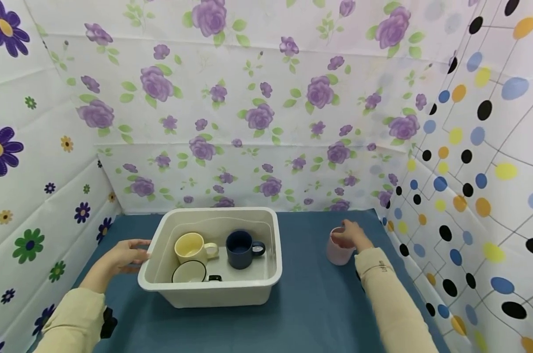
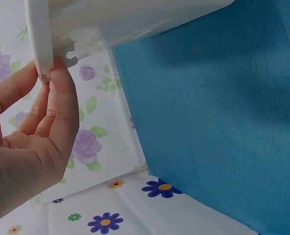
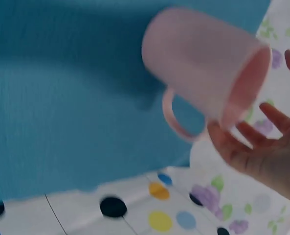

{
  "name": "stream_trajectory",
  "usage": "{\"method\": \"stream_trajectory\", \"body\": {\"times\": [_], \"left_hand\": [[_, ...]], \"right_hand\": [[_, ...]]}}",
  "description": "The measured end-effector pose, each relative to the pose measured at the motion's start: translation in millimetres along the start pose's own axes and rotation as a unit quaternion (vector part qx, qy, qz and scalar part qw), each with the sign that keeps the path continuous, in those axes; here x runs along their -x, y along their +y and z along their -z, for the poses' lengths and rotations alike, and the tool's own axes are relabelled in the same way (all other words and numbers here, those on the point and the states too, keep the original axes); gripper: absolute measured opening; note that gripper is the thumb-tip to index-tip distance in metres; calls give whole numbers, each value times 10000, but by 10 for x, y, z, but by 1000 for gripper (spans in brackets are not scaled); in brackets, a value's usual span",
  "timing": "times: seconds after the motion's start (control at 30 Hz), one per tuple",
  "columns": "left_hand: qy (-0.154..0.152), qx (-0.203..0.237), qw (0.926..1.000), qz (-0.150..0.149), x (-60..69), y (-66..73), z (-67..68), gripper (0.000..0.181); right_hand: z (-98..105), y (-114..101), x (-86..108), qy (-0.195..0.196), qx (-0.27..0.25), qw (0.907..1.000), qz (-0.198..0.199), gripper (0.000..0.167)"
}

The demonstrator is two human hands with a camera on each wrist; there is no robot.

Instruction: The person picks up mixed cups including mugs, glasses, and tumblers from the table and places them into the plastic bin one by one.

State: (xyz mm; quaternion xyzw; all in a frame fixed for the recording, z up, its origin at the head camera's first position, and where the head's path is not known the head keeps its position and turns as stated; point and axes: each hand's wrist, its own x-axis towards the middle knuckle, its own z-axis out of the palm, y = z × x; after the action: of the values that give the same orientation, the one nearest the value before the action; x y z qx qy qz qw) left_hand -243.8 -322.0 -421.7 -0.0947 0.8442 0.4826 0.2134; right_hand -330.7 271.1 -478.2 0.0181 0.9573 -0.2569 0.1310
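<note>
A white plastic bin [image 1: 218, 295] stands on the blue tabletop. My left hand [image 1: 123, 255] pinches its left rim between thumb and fingers, as the left wrist view also shows. Inside the bin are a yellow mug [image 1: 189, 247], a navy mug [image 1: 238, 250] and a white mug [image 1: 189, 272] with a dark rim and black handle. To the right of the bin is a pink mug [image 1: 338, 253]. My right hand [image 1: 353, 235] is at its mouth, fingers spread; in the right wrist view a fingertip meets the rim close to the handle [image 3: 170, 117].
The blue tabletop [image 1: 302, 304] runs between the bin and the pink mug. A purple-flowered sheet [image 1: 257, 117] hangs behind it. On the left rises a sheet with daisies [image 1: 28, 245]; on the right, one with coloured dots [image 1: 482, 206].
</note>
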Motion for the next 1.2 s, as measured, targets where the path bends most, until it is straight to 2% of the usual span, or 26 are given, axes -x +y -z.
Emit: {"method": "stream_trajectory", "body": {"times": [0.13,0.23,0.47,0.8,0.97,1.2], "left_hand": [[-19,-8,10000,-24,13,2,20,63],[-13,-2,10000,-20,16,-2,22,64],[-27,31,10000,-23,40,6,19,64],[51,-25,10000,82,12,36,-19,62],[107,-30,9999,131,-6,29,-28,61],[144,5,9998,136,11,46,-5,60]], "right_hand": [[-131,-58,61,274,-85,9992,-272,66],[-159,-77,65,327,-18,9986,-420,68],[-201,-153,57,419,299,9974,-500,73],[-264,-84,-21,656,558,9941,-662,69],[-230,-83,-19,669,664,9941,-540,66],[-47,-241,27,511,682,9962,-159,64]]}}
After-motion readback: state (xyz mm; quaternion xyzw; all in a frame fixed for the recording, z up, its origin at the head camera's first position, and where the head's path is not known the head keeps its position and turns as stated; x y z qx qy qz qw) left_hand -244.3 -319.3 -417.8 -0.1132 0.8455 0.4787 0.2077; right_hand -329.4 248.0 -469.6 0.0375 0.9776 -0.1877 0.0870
